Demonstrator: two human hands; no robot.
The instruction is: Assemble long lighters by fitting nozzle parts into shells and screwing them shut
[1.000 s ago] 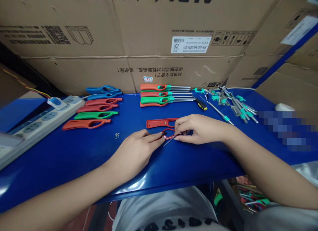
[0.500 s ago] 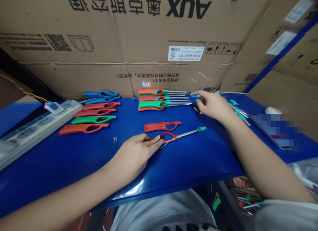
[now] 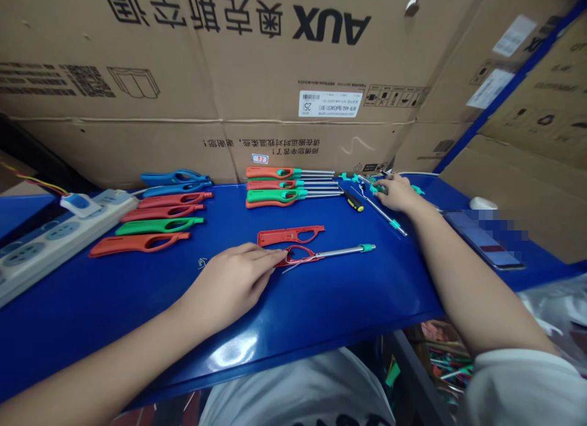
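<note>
My left hand (image 3: 241,273) rests on an opened red lighter handle half (image 3: 302,255), its fingers closed on the handle's left end. From that half a metal tube (image 3: 342,251) with a green tip points right, and thin wires lie by it. The matching red handle half (image 3: 291,235) lies just behind. At the back right, my right hand (image 3: 398,194) has its fingers bent down onto a small green plastic part (image 3: 376,188) among loose metal tubes. One loose tube with a green collar (image 3: 389,217) lies under that hand. The fingertips are partly hidden.
Assembled lighters (image 3: 273,195) are stacked at the back centre, near a yellow-black screwdriver (image 3: 353,201). Coloured handle shells (image 3: 142,244) lie at left, with small screws (image 3: 202,263) nearby. A power strip (image 3: 50,242) lines the left; a phone (image 3: 483,239) lies right. Cardboard (image 3: 220,65) stands behind.
My right hand has moved right, away from the screwdriver and into the pile of tubes and green parts. My left hand stays on the red handle half. The view has shifted slightly.
</note>
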